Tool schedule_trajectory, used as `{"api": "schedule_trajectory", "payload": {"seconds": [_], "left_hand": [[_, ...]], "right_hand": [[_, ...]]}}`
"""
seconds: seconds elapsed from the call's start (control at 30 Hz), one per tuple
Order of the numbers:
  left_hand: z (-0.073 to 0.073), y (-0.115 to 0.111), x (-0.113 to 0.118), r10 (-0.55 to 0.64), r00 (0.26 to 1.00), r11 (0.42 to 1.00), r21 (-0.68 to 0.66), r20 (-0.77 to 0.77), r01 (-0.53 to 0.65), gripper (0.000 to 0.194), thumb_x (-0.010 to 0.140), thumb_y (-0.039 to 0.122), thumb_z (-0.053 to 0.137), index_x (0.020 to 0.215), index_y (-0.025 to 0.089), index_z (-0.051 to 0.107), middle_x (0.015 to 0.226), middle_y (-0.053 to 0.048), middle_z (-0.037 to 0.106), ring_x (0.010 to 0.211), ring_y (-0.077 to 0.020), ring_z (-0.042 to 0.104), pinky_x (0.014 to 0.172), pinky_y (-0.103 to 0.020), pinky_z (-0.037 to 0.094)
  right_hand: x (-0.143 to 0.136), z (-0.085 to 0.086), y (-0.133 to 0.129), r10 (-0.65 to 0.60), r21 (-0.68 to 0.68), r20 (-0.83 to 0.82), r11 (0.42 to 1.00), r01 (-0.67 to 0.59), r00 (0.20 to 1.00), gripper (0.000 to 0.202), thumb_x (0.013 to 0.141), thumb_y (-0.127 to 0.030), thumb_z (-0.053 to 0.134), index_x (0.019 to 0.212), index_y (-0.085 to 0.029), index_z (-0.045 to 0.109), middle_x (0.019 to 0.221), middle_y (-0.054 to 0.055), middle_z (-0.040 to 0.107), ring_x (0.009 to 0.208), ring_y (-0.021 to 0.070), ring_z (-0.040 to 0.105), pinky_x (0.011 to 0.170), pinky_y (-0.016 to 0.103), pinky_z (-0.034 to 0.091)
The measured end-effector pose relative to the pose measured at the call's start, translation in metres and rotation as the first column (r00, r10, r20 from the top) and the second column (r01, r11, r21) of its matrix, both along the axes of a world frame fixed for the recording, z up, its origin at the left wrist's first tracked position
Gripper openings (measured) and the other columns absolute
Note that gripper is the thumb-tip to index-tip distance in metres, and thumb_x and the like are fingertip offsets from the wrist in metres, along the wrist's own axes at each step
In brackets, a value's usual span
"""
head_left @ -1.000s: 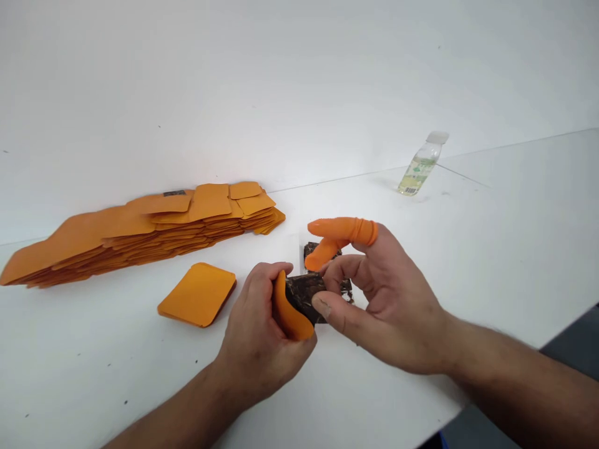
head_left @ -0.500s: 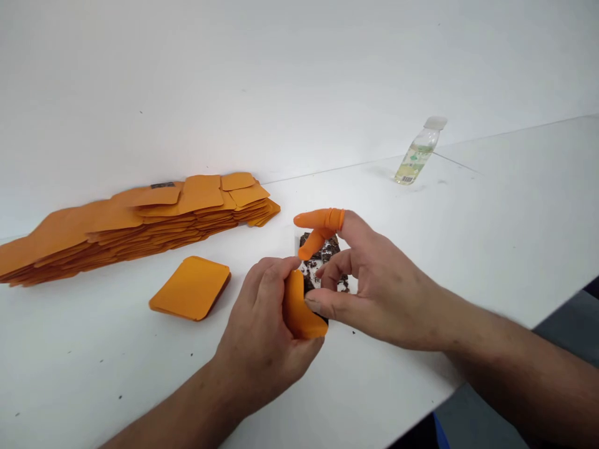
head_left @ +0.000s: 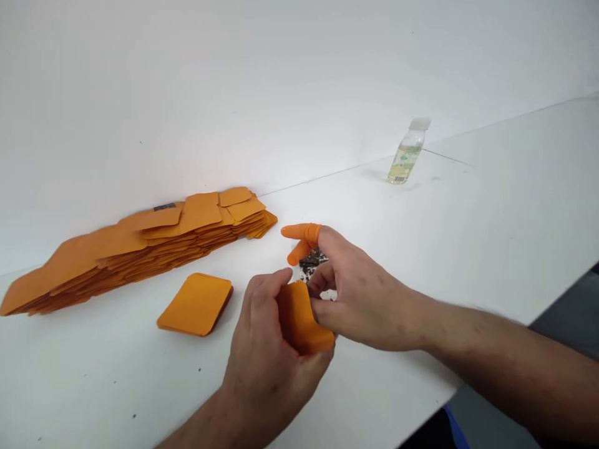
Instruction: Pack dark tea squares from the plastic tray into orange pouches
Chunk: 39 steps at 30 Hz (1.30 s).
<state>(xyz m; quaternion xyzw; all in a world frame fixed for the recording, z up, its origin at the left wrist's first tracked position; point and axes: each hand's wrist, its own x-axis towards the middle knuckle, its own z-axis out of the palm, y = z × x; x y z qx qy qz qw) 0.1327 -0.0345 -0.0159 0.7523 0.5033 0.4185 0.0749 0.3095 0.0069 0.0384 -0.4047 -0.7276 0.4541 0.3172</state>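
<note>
In my left hand, closed around its edges, is a curved orange square sheet with rounded corners; I cannot tell whether it is one sheet or several. My right hand meets the sheet's right edge with thumb and bent fingers pressed in, their tips partly hidden. Orange finger cots cover its index and middle fingers, which stick out to the left. Behind that hand lie dark flakes on something whitish, largely covered from view.
A small stack of orange squares lies left of my hands. Behind it, a long slanting row of orange sheets runs along the wall. A clear bottle with a white cap stands at the back right. Dark specks dot the white table.
The orange sheet shows more of its face, and the dark piece seen beside it is now hidden. The right thumb has slipped behind the sheet's edge. The view has shifted slightly.
</note>
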Motion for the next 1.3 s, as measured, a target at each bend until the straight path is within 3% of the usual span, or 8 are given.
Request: {"api": "schedule_trajectory", "payload": {"seconds": [0.17, 0.27, 0.4, 0.57, 0.67, 0.9, 1.17, 1.3], "left_hand": [[0.021, -0.003, -0.014, -0.133, 0.989, 0.952, -0.269, 0.057, 0.143, 0.061, 0.076, 0.033, 0.077, 0.131, 0.028, 0.051, 0.110, -0.006, 0.065, 0.089, -0.0221, 0.063, 0.076, -0.037, 0.058], [0.041, 0.000, -0.021, -0.162, 0.969, 0.787, -0.568, 0.187, 0.241, 0.019, 0.088, 0.042, 0.067, 0.099, 0.027, 0.062, 0.084, 0.000, 0.064, 0.072, -0.0172, 0.056, 0.061, -0.029, 0.049], [0.054, 0.002, -0.023, -0.145, 0.966, 0.569, -0.781, 0.213, 0.258, 0.021, 0.086, 0.045, 0.067, 0.093, 0.026, 0.065, 0.081, 0.001, 0.061, 0.070, -0.0163, 0.050, 0.061, -0.028, 0.044], [0.056, 0.025, -0.051, 0.119, 0.916, 0.696, -0.690, 0.383, 0.198, 0.035, 0.084, 0.055, 0.074, 0.094, 0.023, 0.064, 0.080, 0.000, 0.066, 0.072, -0.0170, 0.059, 0.065, -0.029, 0.051], [0.072, 0.062, -0.090, 0.466, 0.772, 0.784, -0.605, 0.432, -0.135, 0.044, 0.084, 0.047, 0.080, 0.115, 0.020, 0.064, 0.096, -0.004, 0.074, 0.080, -0.0201, 0.070, 0.069, -0.031, 0.057], [0.107, 0.147, -0.164, 0.715, 0.638, 0.665, -0.560, 0.286, -0.495, 0.037, 0.099, 0.037, 0.070, 0.129, 0.016, 0.064, 0.122, -0.010, 0.070, 0.099, -0.0223, 0.071, 0.084, -0.042, 0.063], [0.104, 0.217, -0.145, 0.745, 0.667, 0.620, -0.388, 0.020, -0.682, 0.043, 0.099, 0.038, 0.069, 0.137, 0.019, 0.062, 0.138, -0.012, 0.065, 0.118, -0.0282, 0.068, 0.098, -0.051, 0.059], [0.109, 0.216, -0.144, 0.771, 0.624, 0.580, -0.264, -0.127, -0.770, 0.048, 0.099, 0.042, 0.069, 0.140, 0.019, 0.060, 0.146, -0.013, 0.060, 0.127, -0.0314, 0.063, 0.105, -0.056, 0.055]], "right_hand": [[0.005, 0.007, 0.000, -0.047, -0.026, 0.001, 0.999, 0.047, 0.999, 0.074, 0.082, -0.014, 0.065, 0.148, -0.038, 0.041, 0.140, 0.003, 0.055, 0.071, 0.0080, 0.068, 0.055, 0.025, 0.058], [0.010, 0.011, 0.002, -0.026, -0.142, 0.020, 0.989, 0.028, 0.999, 0.073, 0.082, -0.018, 0.070, 0.147, -0.040, 0.044, 0.123, 0.002, 0.063, 0.066, 0.0098, 0.064, 0.045, 0.021, 0.050], [0.015, 0.010, 0.006, 0.078, -0.251, -0.056, 0.964, -0.089, 0.995, 0.065, 0.089, -0.029, 0.077, 0.145, -0.038, 0.046, 0.082, -0.004, 0.063, 0.065, 0.0142, 0.059, 0.048, 0.023, 0.046], [0.019, 0.003, 0.011, -0.047, -0.156, -0.249, 0.988, 0.008, 0.967, 0.050, 0.100, -0.052, 0.068, 0.143, -0.034, 0.049, 0.072, -0.006, 0.055, 0.064, 0.0141, 0.053, 0.056, 0.027, 0.044], [0.019, 0.004, 0.012, -0.125, -0.165, -0.203, 0.982, 0.092, 0.971, 0.050, 0.100, -0.052, 0.066, 0.143, -0.035, 0.047, 0.074, -0.006, 0.052, 0.066, 0.0146, 0.054, 0.057, 0.027, 0.045], [0.014, 0.011, 0.014, -0.132, -0.218, -0.066, 0.969, 0.115, 0.989, 0.053, 0.098, -0.047, 0.067, 0.144, -0.032, 0.044, 0.085, -0.003, 0.056, 0.071, 0.0156, 0.058, 0.058, 0.029, 0.044], [0.008, 0.007, 0.013, -0.148, -0.156, 0.031, 0.976, 0.151, 0.989, 0.055, 0.096, -0.044, 0.063, 0.146, -0.029, 0.044, 0.093, 0.000, 0.063, 0.080, 0.0193, 0.065, 0.061, 0.032, 0.047], [0.005, 0.003, 0.013, -0.244, -0.025, 0.054, 0.969, 0.245, 0.968, 0.055, 0.095, -0.045, 0.060, 0.145, -0.026, 0.045, 0.086, 0.000, 0.064, 0.082, 0.0228, 0.068, 0.068, 0.038, 0.052]]}}
